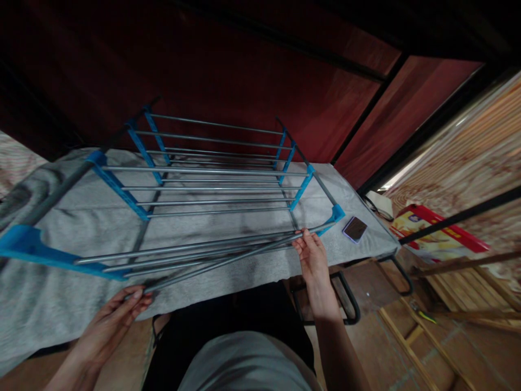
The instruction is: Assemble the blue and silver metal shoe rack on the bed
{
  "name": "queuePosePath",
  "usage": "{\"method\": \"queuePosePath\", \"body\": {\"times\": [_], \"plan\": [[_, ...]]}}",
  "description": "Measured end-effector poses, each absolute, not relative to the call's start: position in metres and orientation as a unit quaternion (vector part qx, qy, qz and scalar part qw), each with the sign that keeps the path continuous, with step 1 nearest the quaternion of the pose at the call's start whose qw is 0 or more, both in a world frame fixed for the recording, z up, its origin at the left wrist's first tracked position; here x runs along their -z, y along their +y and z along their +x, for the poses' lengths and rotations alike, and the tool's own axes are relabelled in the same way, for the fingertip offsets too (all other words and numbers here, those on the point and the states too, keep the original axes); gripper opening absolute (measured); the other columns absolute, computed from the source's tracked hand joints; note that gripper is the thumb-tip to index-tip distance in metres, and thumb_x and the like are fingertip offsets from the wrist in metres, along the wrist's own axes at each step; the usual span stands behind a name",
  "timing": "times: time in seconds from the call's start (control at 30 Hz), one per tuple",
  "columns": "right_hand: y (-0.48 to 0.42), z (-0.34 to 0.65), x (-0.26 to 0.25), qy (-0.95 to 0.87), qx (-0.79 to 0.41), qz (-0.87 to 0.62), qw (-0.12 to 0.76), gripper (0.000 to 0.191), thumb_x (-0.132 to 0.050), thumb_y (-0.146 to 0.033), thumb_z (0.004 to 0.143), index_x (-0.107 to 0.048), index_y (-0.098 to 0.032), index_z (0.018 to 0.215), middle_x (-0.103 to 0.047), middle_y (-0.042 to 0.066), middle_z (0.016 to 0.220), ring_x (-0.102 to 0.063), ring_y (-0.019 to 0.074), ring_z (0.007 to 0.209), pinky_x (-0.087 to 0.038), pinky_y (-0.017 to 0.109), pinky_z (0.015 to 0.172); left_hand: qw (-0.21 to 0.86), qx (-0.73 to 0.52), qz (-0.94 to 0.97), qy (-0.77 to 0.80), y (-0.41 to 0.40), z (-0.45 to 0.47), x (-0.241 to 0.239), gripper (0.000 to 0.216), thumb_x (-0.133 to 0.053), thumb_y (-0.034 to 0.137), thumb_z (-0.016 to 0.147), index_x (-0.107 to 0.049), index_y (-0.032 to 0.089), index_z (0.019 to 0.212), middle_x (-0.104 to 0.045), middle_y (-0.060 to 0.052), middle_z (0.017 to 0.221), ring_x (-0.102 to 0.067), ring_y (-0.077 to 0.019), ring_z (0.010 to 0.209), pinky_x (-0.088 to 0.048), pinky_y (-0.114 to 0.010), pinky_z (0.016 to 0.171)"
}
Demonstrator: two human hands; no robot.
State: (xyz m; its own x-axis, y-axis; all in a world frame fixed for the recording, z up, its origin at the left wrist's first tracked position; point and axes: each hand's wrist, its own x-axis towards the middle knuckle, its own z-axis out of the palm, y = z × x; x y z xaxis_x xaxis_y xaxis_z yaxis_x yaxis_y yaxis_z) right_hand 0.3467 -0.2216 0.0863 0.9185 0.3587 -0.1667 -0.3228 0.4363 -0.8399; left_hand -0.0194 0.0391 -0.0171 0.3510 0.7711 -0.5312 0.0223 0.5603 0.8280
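A rack of grey metal tubes with blue plastic brackets [118,187] lies across a cloth-covered table in front of me. Its nearest tier has several tubes running between a large blue bracket [44,250] at left and a smaller one [334,216] at right. One loose-looking tube [203,269] slants across this tier, closest to me. My left hand [118,315] pinches its left end, just outside the large bracket. With the fingers of my right hand [311,252] closed around tubes near the right bracket, I cannot tell exactly how many it grips.
A phone [355,229] lies on the grey cloth [244,222] right of the rack. Dark red panels [228,70] rise behind the table. At right are a red and yellow box [439,231], a black-framed stool [358,285] and a wooden frame [415,334] on the tiled floor.
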Motion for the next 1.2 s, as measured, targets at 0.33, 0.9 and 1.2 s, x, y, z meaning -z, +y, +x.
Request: {"method": "queuePosePath", "body": {"times": [0.33,0.9,1.2], "plan": [[-0.224,0.350,-0.081,-0.006,-0.216,-0.483,0.848,0.031,-0.084,-0.039,0.067,-0.059,-0.022,0.075,-0.062,-0.007,0.068,-0.059,0.0069,0.062,-0.054,0.023,0.068,0.722,-0.244,0.401,0.508,0.041,-0.022,0.020,0.048,-0.095,0.032,0.045,-0.072,0.019,0.086,-0.075,-0.004,0.081,-0.070,-0.0163,0.072,-0.058,-0.018,0.067],[-0.230,0.350,-0.076,0.008,-0.232,-0.462,0.856,0.028,-0.085,-0.032,0.066,-0.064,-0.021,0.079,-0.068,-0.005,0.077,-0.062,0.0060,0.067,-0.055,0.020,0.068,0.711,-0.231,0.408,0.524,0.043,-0.021,0.025,0.051,-0.096,0.031,0.040,-0.073,0.021,0.084,-0.072,-0.002,0.074,-0.068,-0.0153,0.069,-0.057,-0.018,0.062],[-0.229,0.351,-0.074,-0.001,-0.233,-0.463,0.855,0.031,-0.086,-0.035,0.065,-0.061,-0.020,0.076,-0.064,-0.006,0.070,-0.060,0.0061,0.065,-0.053,0.020,0.066,0.702,-0.244,0.408,0.531,0.047,-0.021,0.030,0.035,-0.091,0.027,0.045,-0.074,0.024,0.076,-0.073,-0.003,0.072,-0.067,-0.0159,0.065,-0.057,-0.020,0.057]]}}
